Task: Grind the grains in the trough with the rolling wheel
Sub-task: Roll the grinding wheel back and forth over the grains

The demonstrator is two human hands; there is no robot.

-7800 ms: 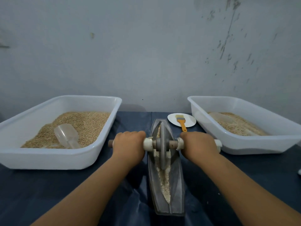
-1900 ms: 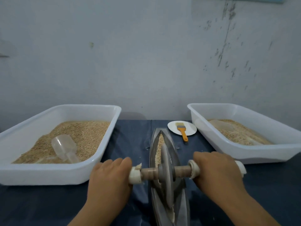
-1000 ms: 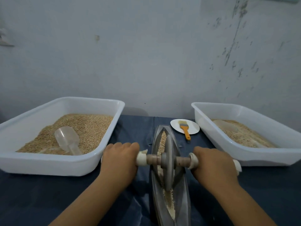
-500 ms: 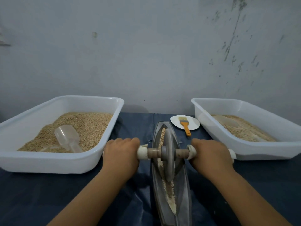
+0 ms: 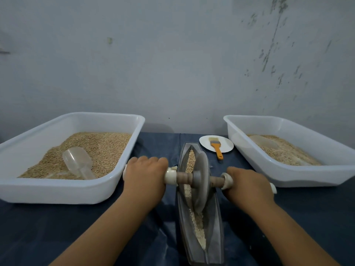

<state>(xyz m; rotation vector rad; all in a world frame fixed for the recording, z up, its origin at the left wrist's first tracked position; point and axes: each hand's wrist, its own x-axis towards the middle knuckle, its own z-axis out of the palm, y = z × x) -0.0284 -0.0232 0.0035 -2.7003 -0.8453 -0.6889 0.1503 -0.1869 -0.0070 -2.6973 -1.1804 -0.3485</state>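
A long grey boat-shaped trough [image 5: 215,223] lies on the dark blue cloth, running away from me. Whole grains [image 5: 191,162] fill its far end and paler crushed grains [image 5: 199,233] lie toward the near end. The grey rolling wheel [image 5: 201,179] stands upright in the trough's far half on a wooden axle with white end caps. My left hand [image 5: 147,176] grips the left handle and my right hand [image 5: 247,186] grips the right handle, both knuckles up.
A white tub [image 5: 57,191] of grain with a clear scoop [image 5: 77,162] sits at the left. Another white tub [image 5: 299,175] with grain stands at the right. A small white plate [image 5: 226,145] with an orange-handled brush [image 5: 216,147] lies behind the trough. A grey wall closes the back.
Over the last two seconds both hands have pushed the wheel away from me along the trough, from its near half to its far half, uncovering crushed grains behind it.
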